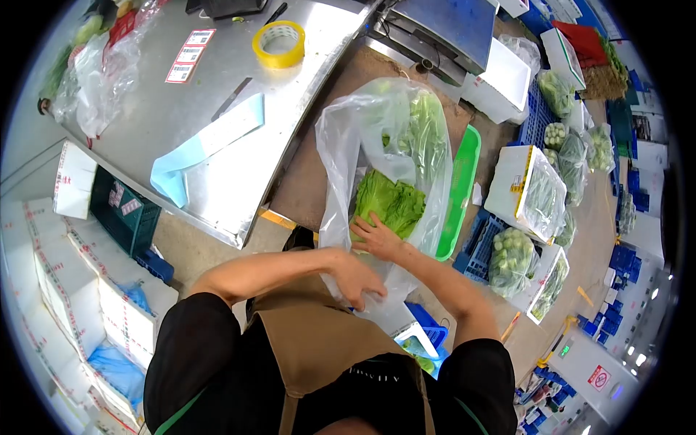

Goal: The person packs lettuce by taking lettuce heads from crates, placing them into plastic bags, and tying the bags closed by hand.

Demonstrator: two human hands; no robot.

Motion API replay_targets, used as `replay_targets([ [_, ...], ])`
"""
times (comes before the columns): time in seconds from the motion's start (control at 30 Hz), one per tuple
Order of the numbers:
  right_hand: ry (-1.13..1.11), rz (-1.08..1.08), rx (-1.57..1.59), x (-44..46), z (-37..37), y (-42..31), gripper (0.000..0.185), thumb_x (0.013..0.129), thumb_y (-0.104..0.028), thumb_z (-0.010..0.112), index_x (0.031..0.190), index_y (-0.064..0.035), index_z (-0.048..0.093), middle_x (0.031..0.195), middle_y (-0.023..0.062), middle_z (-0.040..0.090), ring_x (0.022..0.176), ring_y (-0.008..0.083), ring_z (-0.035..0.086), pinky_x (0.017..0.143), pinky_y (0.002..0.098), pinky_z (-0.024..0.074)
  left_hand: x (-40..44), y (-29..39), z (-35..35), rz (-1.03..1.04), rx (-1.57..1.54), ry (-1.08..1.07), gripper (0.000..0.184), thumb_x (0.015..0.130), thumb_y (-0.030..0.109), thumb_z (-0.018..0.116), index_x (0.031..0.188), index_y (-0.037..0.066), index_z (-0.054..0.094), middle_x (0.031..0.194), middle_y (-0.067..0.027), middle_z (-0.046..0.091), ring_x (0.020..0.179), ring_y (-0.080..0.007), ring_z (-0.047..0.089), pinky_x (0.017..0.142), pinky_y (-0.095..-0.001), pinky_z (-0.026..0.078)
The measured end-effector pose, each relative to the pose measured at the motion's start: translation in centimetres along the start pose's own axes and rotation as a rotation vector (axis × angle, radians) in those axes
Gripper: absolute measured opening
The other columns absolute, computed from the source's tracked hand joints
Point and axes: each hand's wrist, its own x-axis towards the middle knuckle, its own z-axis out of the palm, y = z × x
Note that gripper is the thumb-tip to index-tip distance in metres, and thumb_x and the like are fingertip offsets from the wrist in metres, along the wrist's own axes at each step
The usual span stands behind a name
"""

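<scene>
A large clear plastic bag (336, 170) lies with its mouth toward me on a brown board. Leafy green lettuce (388, 196) is inside it, with paler heads (428, 119) farther in. My right hand (378, 238) rests on the near side of the lettuce, fingers spread and pressed against the leaves. Closer to my body, my left hand (355, 279) is at the near edge of the bag, its fingers curled down on the plastic. Part of its grip is hidden.
A steel table (217, 138) at left holds yellow tape (279, 45), a knife (232, 99), barcode labels (191, 56) and a pale blue strip (206, 145). A green tray (460, 192) borders the bag. Foam boxes (507, 185) and bagged vegetables (511, 257) stand at right.
</scene>
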Motion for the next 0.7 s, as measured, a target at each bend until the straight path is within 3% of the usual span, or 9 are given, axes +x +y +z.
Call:
replay_targets([
  [0.13,-0.023,-0.020,0.006,1.4,-0.3,-0.8,0.032,0.077,-0.029,0.060,0.109,-0.0304,0.062,0.124,0.0066,0.047,0.129,0.0299,0.033,0.103,0.0612,0.0237,1.2,1.7,0.3,0.149,-0.004,-0.150,0.036,0.076,0.017,0.060,0.107,-0.001,0.058,0.098,-0.0183,0.063,0.084,-0.0302,0.061,0.073,-0.0394,0.046],
  [0.23,0.049,-0.016,0.031,1.2,1.0,-1.8,0.029,0.076,-0.030,0.061,0.104,-0.0293,0.066,0.122,0.0052,0.048,0.129,0.0293,0.033,0.104,0.0627,0.0218,2.5,0.4,1.3,0.091,0.036,-0.189,0.040,0.079,0.015,0.063,0.114,-0.001,0.057,0.102,-0.0213,0.062,0.093,-0.0382,0.057,0.079,-0.0419,0.045],
  [0.37,0.196,-0.104,0.178,-1.7,-4.4,-4.6,0.028,0.075,-0.028,0.062,0.102,-0.0240,0.067,0.118,0.0027,0.053,0.129,0.0273,0.033,0.105,0.0548,0.0245,1.2,-0.3,3.8,-0.044,0.189,-0.084,0.044,0.081,0.019,0.064,0.121,0.004,0.055,0.109,-0.0201,0.061,0.100,-0.0366,0.057,0.084,-0.0437,0.045],
  [0.43,-0.153,-0.110,0.510,-4.5,-5.7,-6.5,0.030,0.076,-0.021,0.061,0.105,-0.0146,0.066,0.116,0.0072,0.057,0.120,0.0299,0.045,0.096,0.0459,0.0383,0.3,0.6,3.8,-0.138,0.187,-0.007,0.044,0.082,0.021,0.063,0.122,0.005,0.054,0.114,-0.0190,0.060,0.103,-0.0363,0.057,0.087,-0.0441,0.045],
  [0.5,-0.791,0.568,0.561,-7.6,-6.9,-5.0,0.032,0.074,-0.012,0.059,0.104,-0.0058,0.065,0.113,0.0166,0.059,0.100,0.0326,0.057,0.080,0.0429,0.0478,0.8,-0.6,4.5,-0.070,0.264,0.165,0.046,0.082,0.022,0.063,0.124,0.005,0.053,0.119,-0.0182,0.058,0.105,-0.0367,0.056,0.089,-0.0439,0.044],
  [0.53,-0.359,0.985,0.419,-11.4,-2.0,-4.6,0.039,0.070,-0.004,0.059,0.109,-0.0022,0.062,0.116,0.0267,0.053,0.089,0.0350,0.060,0.071,0.0473,0.0499,1.2,-1.0,4.8,-0.030,0.306,0.242,0.047,0.082,0.022,0.064,0.125,0.005,0.052,0.121,-0.0179,0.057,0.106,-0.0369,0.056,0.090,-0.0438,0.044],
  [0.57,-0.047,1.150,0.321,-13.5,-4.4,-3.6,0.050,0.070,-0.002,0.060,0.119,-0.0010,0.055,0.118,0.0307,0.049,0.096,0.0386,0.058,0.077,0.0468,0.0489,1.6,-0.9,4.6,-0.040,0.323,0.305,0.048,0.081,0.020,0.064,0.125,0.005,0.052,0.123,-0.0180,0.055,0.106,-0.0369,0.055,0.090,-0.0431,0.044],
  [0.63,0.789,1.179,0.117,-15.8,-9.4,-3.4,0.050,0.076,-0.005,0.061,0.124,-0.0023,0.049,0.126,0.0264,0.045,0.108,0.0416,0.052,0.089,0.0450,0.0454,2.6,-0.3,3.7,-0.049,0.366,0.343,0.051,0.080,0.016,0.065,0.127,0.005,0.050,0.125,-0.0187,0.054,0.107,-0.0371,0.055,0.091,-0.0419,0.044],
  [0.7,1.038,1.250,0.271,-17.6,-15.1,-7.4,0.044,0.078,-0.007,0.063,0.121,-0.0043,0.053,0.125,0.0192,0.050,0.107,0.0343,0.055,0.089,0.0400,0.0460,3.0,1.4,3.2,-0.160,0.378,0.287,0.052,0.078,0.015,0.066,0.126,0.003,0.050,0.125,-0.0202,0.053,0.110,-0.0373,0.053,0.093,-0.0419,0.043],
])
